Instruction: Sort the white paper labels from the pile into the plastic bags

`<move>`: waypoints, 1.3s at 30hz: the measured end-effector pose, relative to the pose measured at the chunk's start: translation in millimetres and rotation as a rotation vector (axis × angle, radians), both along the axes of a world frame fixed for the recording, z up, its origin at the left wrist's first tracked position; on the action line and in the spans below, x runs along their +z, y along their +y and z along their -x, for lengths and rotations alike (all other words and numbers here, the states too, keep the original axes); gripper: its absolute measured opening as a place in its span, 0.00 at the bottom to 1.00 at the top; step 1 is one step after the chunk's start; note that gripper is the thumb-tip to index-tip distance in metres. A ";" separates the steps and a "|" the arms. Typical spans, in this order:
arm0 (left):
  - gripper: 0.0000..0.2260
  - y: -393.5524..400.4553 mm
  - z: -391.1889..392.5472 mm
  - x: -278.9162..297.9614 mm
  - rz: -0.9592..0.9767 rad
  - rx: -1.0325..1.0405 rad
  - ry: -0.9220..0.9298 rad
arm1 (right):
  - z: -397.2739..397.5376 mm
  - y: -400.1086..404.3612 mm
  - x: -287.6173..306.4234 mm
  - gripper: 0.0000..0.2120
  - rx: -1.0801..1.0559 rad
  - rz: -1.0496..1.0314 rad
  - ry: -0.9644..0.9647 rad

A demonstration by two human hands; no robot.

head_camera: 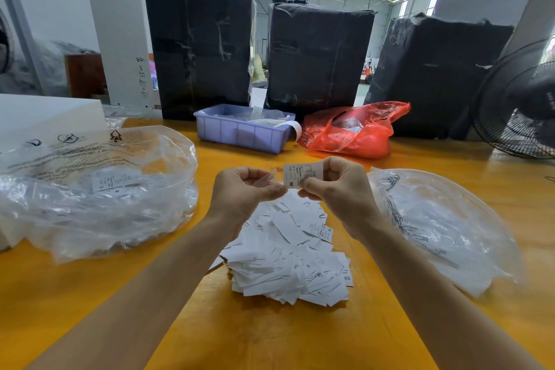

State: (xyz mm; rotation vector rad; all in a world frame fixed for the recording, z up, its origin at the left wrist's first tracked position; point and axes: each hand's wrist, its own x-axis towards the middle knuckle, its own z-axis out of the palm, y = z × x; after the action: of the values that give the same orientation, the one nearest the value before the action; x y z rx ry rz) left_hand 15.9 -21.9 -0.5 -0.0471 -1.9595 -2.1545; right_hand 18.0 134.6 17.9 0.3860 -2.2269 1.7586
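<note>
Yellow table (300, 336) is spread with a pile of white labels (288, 261) between two clear plastic bags, one to the left (99, 192), one to the right (444, 225). Above the pile, a label marked M (295, 175) is pinched by the right hand (339, 186); its edge is met by the left hand (246, 189), fingers curled

Both hands, left hand (244, 186) and right hand (336, 182), pinch one label (295, 175) (marked M) above the pile (288, 258).
</note>
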 end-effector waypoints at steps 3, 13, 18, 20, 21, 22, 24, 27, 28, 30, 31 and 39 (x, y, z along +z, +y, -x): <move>0.12 0.2 0.5 0.0 0.004 0.007 0.007 | 0.4 -1.0 -1.0 0.09 -0.015 -0.004 0.013; 0.13 -0.5 1.8 -0.2 -0.028 0.008 -0.017 | -2.7 -5.0 -1.3 0.06 0.108 0.029 -0.104; 0.15 2.0 -3.5 2.0 -0.013 -0.061 -0.039 | -4.1 -2.8 -0.5 0.07 0.148 -0.050 -0.173; 0.11 2.4 -3.8 2.7 -0.010 -0.080 -0.050 | -3.4 -1.4 0.0 0.07 0.131 -0.067 -0.166; 0.09 1.9 -3.4 3.4 -0.020 -0.081 -0.056 | -3.0 -0.8 0.3 0.07 0.127 -0.071 -0.164; 0.07 1.5 -3.3 4.4 -0.039 -0.083 -0.061 | -2.7 -0.2 0.6 0.06 0.127 -0.071 -0.164; 0.05 0.7 -3.3 5.9 -0.080 -0.090 -0.074 | -2.2 0.5 1.1 0.05 0.129 -0.063 -0.161; 0.04 0.6 -5.2 6.5 -0.097 -0.086 -0.082 | -0.7 2.2 2.1 0.04 0.054 -0.058 -0.099; 0.04 0.6 -5.8 6.6 -0.095 -0.080 -0.085 | 0.0 3.3 2.9 0.03 0.018 -0.048 -0.068; 0.06 0.0 -6.6 7.2 -0.099 -0.070 -0.092 | 1.0 5.6 4.6 0.03 -0.034 -0.015 -0.025; 0.07 -0.1 -6.8 7.4 -0.107 -0.070 -0.096 | 1.0 6.5 5.4 0.03 -0.044 0.000 -0.013; 0.08 1.1 -9.3 9.2 -0.117 -0.111 -0.114 | -1.3 4.5 5.5 0.03 -0.055 -0.020 0.046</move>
State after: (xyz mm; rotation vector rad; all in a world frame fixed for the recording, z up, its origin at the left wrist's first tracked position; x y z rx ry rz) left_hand 25.3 -20.8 8.7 -0.0144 -1.9282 -2.3886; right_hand 19.3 139.1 23.5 0.3626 -2.2040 1.6838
